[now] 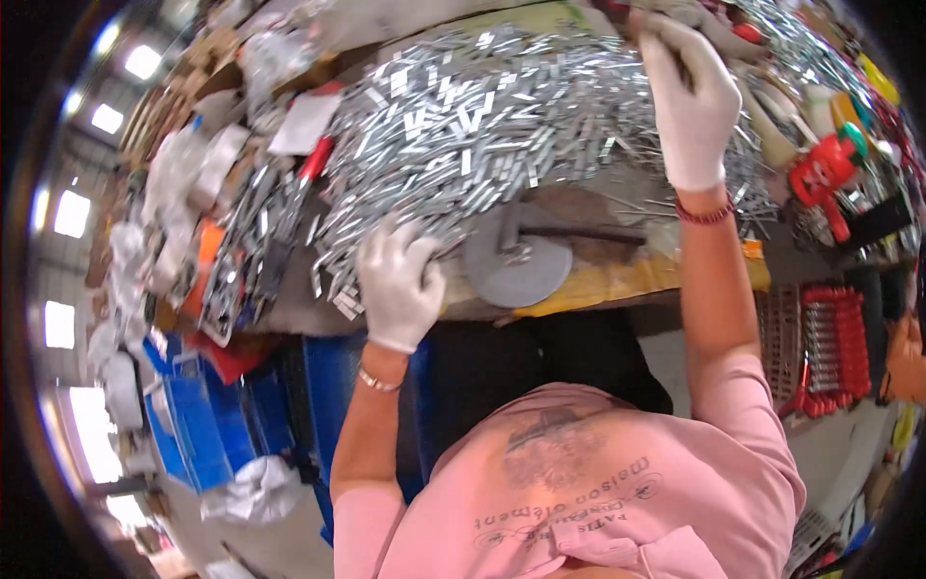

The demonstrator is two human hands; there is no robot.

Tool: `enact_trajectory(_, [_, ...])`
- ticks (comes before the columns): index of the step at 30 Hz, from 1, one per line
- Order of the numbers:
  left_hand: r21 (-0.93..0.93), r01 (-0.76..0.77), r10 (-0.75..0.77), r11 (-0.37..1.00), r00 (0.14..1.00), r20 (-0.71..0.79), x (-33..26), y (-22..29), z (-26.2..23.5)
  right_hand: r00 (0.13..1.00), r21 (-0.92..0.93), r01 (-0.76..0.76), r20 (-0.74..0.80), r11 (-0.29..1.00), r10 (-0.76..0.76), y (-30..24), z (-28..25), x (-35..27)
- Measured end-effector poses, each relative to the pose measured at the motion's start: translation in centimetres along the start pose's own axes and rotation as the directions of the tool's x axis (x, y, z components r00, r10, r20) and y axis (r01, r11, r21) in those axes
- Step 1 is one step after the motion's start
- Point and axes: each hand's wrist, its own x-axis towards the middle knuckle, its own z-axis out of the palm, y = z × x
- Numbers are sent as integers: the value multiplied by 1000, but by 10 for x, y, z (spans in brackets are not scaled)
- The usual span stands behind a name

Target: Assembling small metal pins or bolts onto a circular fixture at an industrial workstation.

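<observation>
A wide heap of small shiny metal strips (463, 125) covers the worktable. At the heap's near left edge is my left hand (397, 289), in a white glove, its fingers curled down; what they hold, if anything, is hidden. My right hand (696, 116), gloved too, reaches to the far right side of the heap. Its thumb and fingers come together in a pinch, and anything between the tips is too small to make out. Between my forearms, a round grey disc (518, 275) lies at the table's front, with a dark metal bar (588, 234) extending right across it.
Yellow material (608, 285) lines the table's front edge. Long metal parts (253, 232) and plastic bags (174, 174) crowd the left side. To the right are a red bottle with a green cap (828, 166) and a rack of red-handled tools (834, 343). Blue bins (198, 425) stand at lower left.
</observation>
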Motion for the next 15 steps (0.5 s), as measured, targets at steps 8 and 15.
enact_trajectory(8, [61, 26, -27, 998, 1000, 6, 38, 12, 6, 962, -32, -162, -229, 986, 151, 37, -11, -13])
enact_trajectory(15, [-399, 188, -106, 897, 970, 219, 136, 81, 41, 962, -88, -64, -269, 994, 38, 29, -17, -6])
